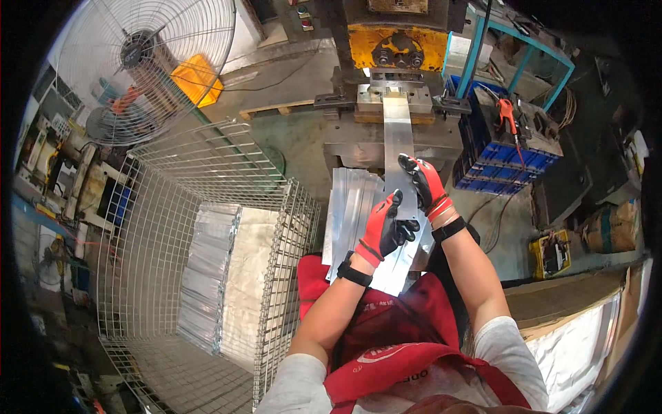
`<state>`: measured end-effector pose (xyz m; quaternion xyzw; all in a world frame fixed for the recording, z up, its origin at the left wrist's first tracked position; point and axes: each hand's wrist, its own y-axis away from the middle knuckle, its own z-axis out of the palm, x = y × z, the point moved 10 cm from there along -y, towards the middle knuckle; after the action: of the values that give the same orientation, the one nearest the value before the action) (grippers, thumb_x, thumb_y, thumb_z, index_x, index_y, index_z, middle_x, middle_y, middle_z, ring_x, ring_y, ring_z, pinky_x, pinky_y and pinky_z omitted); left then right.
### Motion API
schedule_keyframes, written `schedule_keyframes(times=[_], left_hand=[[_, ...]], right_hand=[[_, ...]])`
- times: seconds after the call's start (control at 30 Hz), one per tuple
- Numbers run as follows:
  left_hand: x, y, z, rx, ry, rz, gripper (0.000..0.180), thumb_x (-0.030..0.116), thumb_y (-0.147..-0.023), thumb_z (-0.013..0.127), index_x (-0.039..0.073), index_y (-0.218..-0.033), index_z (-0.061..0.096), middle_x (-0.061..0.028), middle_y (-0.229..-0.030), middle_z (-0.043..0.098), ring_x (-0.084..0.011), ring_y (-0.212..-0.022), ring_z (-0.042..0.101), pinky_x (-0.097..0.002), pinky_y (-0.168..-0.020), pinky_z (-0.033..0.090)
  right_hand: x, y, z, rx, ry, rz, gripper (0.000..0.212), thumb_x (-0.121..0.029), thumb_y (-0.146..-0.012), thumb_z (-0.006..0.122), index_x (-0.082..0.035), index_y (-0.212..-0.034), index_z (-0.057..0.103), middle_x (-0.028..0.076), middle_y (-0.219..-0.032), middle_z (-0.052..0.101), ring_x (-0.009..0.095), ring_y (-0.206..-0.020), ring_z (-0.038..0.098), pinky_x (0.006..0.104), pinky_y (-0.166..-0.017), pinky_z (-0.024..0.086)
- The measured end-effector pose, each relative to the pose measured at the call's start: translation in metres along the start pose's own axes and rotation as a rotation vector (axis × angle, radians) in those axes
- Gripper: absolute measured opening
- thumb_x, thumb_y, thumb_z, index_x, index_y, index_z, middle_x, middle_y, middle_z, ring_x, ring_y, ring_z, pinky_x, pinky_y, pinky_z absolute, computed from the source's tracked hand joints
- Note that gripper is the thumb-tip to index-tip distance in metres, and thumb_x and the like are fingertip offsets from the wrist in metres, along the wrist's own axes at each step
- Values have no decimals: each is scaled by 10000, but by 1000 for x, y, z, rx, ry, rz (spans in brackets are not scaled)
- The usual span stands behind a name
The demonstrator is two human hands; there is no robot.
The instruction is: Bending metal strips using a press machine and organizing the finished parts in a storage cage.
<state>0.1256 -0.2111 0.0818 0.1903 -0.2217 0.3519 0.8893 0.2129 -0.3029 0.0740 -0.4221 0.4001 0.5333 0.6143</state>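
The strip (398,141) is pointed lengthwise at the press (363,45), gripped by the nearer right hand (428,185); grip by the left hand (383,231) is unclear.

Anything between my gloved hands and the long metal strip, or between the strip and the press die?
Nothing visible. The right hand is at the metal strip's right edge, the left hand by its near end; its far end already reaches the press die.

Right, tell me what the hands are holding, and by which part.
A long metal strip: the right hand at its right edge, the left hand around its near end; exact finger grip unclear.
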Motion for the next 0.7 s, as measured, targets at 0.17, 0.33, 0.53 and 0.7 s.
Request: schedule_keyframes(times=[0.17,0.33,0.53,0.7], left_hand=[[-14,37,-5,121,-230,-65,339,411,-844,453,87,-943,454,-86,-673,568,-194,-449,557,-254,-331,392],[-51,104,-19,-134,-601,119,398,279,-875,426,14,-1171,416,-129,-1088,498,-227,-961,508,-315,-806,403],[-74,157,-33,-286,-475,141,476,279,-878,409,-18,-1243,337,-123,-1222,418,-223,-1105,426,-307,-955,294],[-101,144,-57,-40,-208,-71,420,158,-834,513,10,-1209,396,-105,-1113,465,-133,-1009,460,-244,-847,370]], right_hand=[[-31,45,15,-36,65,-188,251,-177,-821,508,18,-967,570,42,-928,585,112,-868,539,239,-778,413],[-49,114,13,-113,112,-279,382,-286,-829,501,28,-1046,514,127,-1102,519,221,-1059,470,349,-951,317],[54,163,-25,-110,-255,249,473,-328,-836,493,15,-1153,419,102,-922,563,207,-970,520,344,-860,398],[47,169,29,-97,-377,351,414,-281,-851,474,16,-1138,448,135,-1018,549,229,-944,544,324,-855,396]])
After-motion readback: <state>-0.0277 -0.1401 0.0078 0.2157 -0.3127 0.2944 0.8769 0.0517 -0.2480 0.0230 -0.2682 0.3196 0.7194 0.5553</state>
